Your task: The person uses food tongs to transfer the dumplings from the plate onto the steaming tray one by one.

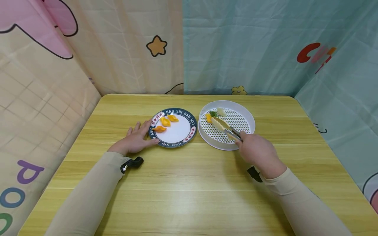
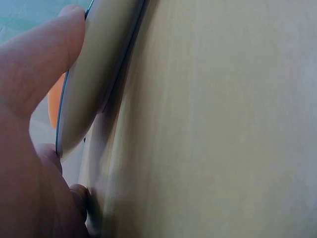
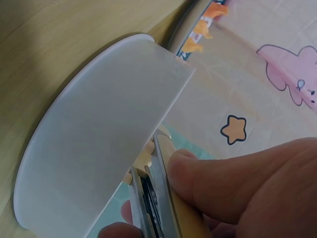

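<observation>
My left hand (image 1: pixel 134 139) rests at the left rim of a round plate (image 1: pixel 180 131) with a dark patterned border, fingers spread, thumb touching the rim. On the plate lie two yellow dumplings (image 1: pixel 165 122) and an orange dumpling (image 1: pixel 159 129). With my right hand (image 1: pixel 257 152) I grip a pair of tongs (image 3: pixel 168 173) with metal arms and pale yellow scalloped tips. These tips reach down into a white perforated round basket (image 1: pixel 218 144), right beside a yellow dumpling (image 1: pixel 208 118). Behind them sit a green dumpling (image 1: pixel 213 114) and a whitish dumpling (image 1: pixel 221 112).
Plate and basket stand side by side, rims close, on a wood-grain table (image 1: pixel 183 183). Patterned curtains (image 1: pixel 236 49) hang along the back and both sides. A black wrist strap (image 1: pixel 133 162) with a small device sits at my left cuff.
</observation>
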### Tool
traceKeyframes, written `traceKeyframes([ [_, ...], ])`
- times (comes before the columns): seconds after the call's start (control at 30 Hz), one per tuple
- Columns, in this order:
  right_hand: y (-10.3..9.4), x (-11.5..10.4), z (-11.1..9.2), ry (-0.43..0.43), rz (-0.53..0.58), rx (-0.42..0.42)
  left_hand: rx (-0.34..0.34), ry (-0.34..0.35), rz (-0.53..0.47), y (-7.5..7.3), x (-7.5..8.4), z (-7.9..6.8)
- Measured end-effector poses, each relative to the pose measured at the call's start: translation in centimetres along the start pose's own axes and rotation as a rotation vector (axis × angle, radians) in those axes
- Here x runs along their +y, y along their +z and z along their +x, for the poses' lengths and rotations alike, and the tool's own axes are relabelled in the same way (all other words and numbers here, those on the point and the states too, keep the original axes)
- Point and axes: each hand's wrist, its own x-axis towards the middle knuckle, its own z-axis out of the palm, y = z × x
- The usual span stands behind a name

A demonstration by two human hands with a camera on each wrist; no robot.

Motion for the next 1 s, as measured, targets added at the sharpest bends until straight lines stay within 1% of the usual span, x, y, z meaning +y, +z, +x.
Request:
traceKeyframes([
  [0.23,-0.2,-0.2,-0.2,0.023,0.020,-0.006,0.000,-0.002,-0.006,0.1,-0.1,-0.1],
  [0.33,-0.6,-0.5,-0.5,0.024,0.028,0.015,-0.002,-0.002,-0.003,0.1,-0.1,0.0],
  [0.43,-1.0,-1.2,-0.9,-0.009,0.021,0.055,-0.002,-0.002,0.001,0.1,-0.2,0.0],
  [0.53,-1.0,-2.5,-1.0,-0.073,0.016,0.093,-0.004,-0.003,0.004,0.1,-0.2,0.1],
  [0.63,-0.4,-4.0,-0.8,-0.147,0.014,0.131,-0.004,-0.004,0.003,0.1,-0.3,0.1],
  [0.7,0.1,-5.2,-0.4,-0.182,0.010,0.133,-0.004,-0.003,0.000,0.1,-0.3,0.1],
  [0.8,0.7,-7.0,0.3,-0.221,0.001,0.116,-0.002,0.002,0.000,0.1,-0.4,0.1],
  [0.9,1.1,-8.7,1.1,-0.229,-0.002,0.063,0.001,0.007,-0.001,0.2,-0.4,0.1],
  [1.0,1.5,-10.0,1.7,-0.239,-0.008,0.027,0.003,0.010,0.000,0.2,-0.4,0.0],
])
